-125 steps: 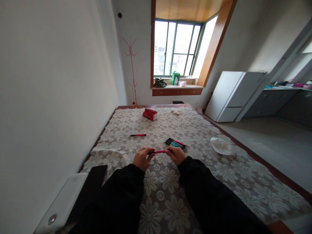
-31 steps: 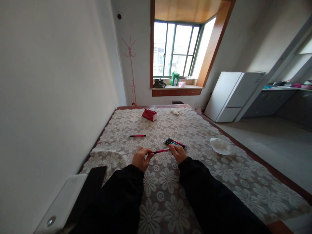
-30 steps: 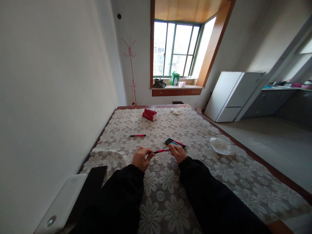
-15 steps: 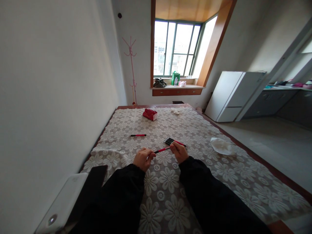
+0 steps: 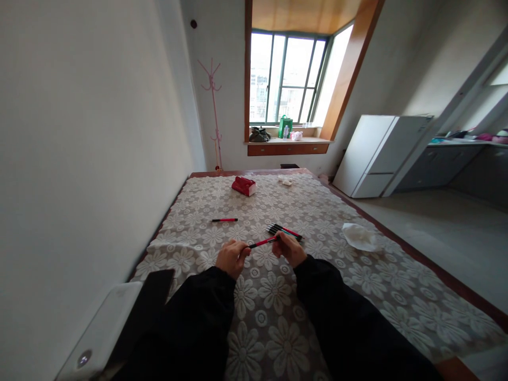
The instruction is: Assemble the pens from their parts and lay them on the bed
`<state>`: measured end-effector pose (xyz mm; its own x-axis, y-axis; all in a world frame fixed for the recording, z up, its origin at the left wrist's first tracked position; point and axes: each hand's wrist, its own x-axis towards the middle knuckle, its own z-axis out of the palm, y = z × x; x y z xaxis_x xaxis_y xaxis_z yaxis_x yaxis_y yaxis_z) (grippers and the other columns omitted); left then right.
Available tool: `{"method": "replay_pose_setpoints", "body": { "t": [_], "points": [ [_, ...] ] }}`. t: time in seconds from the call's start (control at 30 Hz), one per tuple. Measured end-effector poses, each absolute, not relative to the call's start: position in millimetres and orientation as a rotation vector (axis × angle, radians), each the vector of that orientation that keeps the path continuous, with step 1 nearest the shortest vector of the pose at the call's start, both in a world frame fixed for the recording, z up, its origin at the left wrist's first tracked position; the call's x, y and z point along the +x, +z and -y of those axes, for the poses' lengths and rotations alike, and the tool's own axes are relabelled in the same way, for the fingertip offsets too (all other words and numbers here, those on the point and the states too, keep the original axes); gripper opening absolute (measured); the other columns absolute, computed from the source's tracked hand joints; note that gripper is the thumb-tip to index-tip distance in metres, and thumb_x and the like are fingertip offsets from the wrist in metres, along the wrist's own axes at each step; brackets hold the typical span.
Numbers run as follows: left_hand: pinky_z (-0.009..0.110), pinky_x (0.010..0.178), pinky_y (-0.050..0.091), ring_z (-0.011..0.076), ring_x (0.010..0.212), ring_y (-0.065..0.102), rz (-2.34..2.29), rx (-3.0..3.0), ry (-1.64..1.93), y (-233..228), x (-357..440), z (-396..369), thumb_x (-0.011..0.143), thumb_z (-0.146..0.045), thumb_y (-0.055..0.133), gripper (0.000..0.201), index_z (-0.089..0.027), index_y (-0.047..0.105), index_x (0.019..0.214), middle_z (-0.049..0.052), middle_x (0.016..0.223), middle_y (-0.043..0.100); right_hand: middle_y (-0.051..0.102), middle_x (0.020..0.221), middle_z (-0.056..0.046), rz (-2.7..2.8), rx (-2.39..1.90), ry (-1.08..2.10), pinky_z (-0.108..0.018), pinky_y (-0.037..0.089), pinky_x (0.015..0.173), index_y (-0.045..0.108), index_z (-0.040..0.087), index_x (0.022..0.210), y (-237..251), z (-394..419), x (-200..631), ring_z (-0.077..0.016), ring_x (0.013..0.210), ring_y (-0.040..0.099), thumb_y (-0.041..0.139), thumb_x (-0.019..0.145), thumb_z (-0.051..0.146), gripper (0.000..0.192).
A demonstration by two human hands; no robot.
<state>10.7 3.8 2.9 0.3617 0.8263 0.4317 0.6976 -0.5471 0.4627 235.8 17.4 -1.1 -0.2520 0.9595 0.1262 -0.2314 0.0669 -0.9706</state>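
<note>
Our left hand (image 5: 232,257) is closed in a pinch on the dark end of a slim red pen with black tips (image 5: 262,243), and our right hand (image 5: 289,247) is closed on its other end, so we hold the pen between both hands just above the lace tablecloth with white flower patterns (image 5: 273,296), slanting up toward the right. Just beyond the held pen, touching the cloth behind our right fingers, lies a small bundle of dark, red and teal pens (image 5: 284,232); further beyond and to its left lies a single red pen (image 5: 224,219), well apart. To the right of the held pen sits a crumpled white tissue (image 5: 359,236), and far beyond it, near the table's far edge, a red packet (image 5: 244,186). We judge that if we pull or twist the ends too sharply, a cap or tip could slip from our fingers and the pen could drop onto the bundle and scatter it, since our right hand works so close to it. Compared with half a second ago, the pen's right end has risen a little and our right hand has curled further over it, while the other things lie where they did
</note>
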Motion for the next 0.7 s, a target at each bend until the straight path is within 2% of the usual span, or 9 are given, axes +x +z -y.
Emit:
{"method": "replay_pose_setpoints", "body": {
  "t": [0.1, 0.2, 0.37, 0.53, 0.6, 0.7],
  "points": [
    [0.031, 0.073, 0.044, 0.0203, 0.082, 0.058, -1.295, 2.431, 0.976, 2.8, 9.8, -3.6, 0.09, -0.037, 0.046, 0.025, -0.022, 0.065, 0.083, 0.005, 0.078, 0.066, 0.035, 0.051, 0.005, 1.248, -0.706, 1.684, -0.029, 0.037, 0.045, 0.037, 0.023, 0.064, 6.7, -11.1, 238.1, -0.0135, 0.045, 0.041, 0.054, 0.077, 0.06, 0.043],
    [0.031, 0.076, 0.044, 0.02, 0.084, 0.058, -1.283, 2.434, 0.992, 3.2, 10.1, -3.0, 0.089, -0.034, 0.049, 0.021, -0.022, 0.066, 0.085, 0.005, 0.081, 0.067, 0.038, 0.051, 0.004, 1.261, -0.682, 1.726, -0.029, 0.038, 0.046, 0.038, 0.022, 0.062, 9.0, -11.7, 241.5, -0.0142, 0.046, 0.044, 0.055, 0.076, 0.057, 0.041],
    [0.032, 0.079, 0.043, 0.0203, 0.087, 0.057, -1.375, 2.462, 1.015, 1.7, 11.5, -3.2, 0.088, -0.033, 0.052, 0.018, -0.024, 0.067, 0.092, 0.004, 0.086, 0.069, 0.051, 0.052, 0.004, 1.467, -0.94, 1.239, -0.022, 0.033, 0.042, 0.051, 0.019, 0.075, 10.5, -20.4, 253.1, -0.0103, 0.043, 0.044, 0.061, 0.076, 0.045, 0.028],
    [0.033, 0.082, 0.041, 0.0207, 0.092, 0.056, -1.464, 2.454, 0.984, 0.8, 11.0, -5.1, 0.086, -0.032, 0.057, 0.017, -0.028, 0.067, 0.1, 0.002, 0.089, 0.069, 0.06, 0.06, 0.0, 1.799, -1.094, 1.202, -0.022, 0.037, 0.046, 0.053, 0.017, 0.078, 9.6, -23.9, 264.2, -0.0116, 0.049, 0.051, 0.064, 0.075, 0.043, 0.028],
    [0.034, 0.084, 0.041, 0.0216, 0.096, 0.056, -1.526, 2.415, 0.981, 1.3, 10.7, -5.4, 0.084, -0.029, 0.059, 0.023, -0.028, 0.064, 0.107, 0.002, 0.094, 0.068, 0.061, 0.067, -0.001, 1.946, -1.129, 1.043, -0.023, 0.04, 0.052, 0.058, 0.017, 0.083, 8.2, -24.7, 266.5, -0.0128, 0.056, 0.054, 0.065, 0.074, 0.037, 0.024],
    [0.036, 0.089, 0.038, 0.024, 0.106, 0.053, -1.643, 2.355, 0.927, 0.9, 10.3, -4.9, 0.081, -0.027, 0.06, 0.036, -0.025, 0.058, 0.118, 0.004, 0.109, 0.065, 0.062, 0.072, 0.0, 2.155, -1.377, 0.643, -0.024, 0.038, 0.059, 0.063, 0.019, 0.086, 8.4, -24.0, 270.7, -0.0133, 0.064, 0.055, 0.064, 0.076, 0.027, 0.013]
  ]
}}
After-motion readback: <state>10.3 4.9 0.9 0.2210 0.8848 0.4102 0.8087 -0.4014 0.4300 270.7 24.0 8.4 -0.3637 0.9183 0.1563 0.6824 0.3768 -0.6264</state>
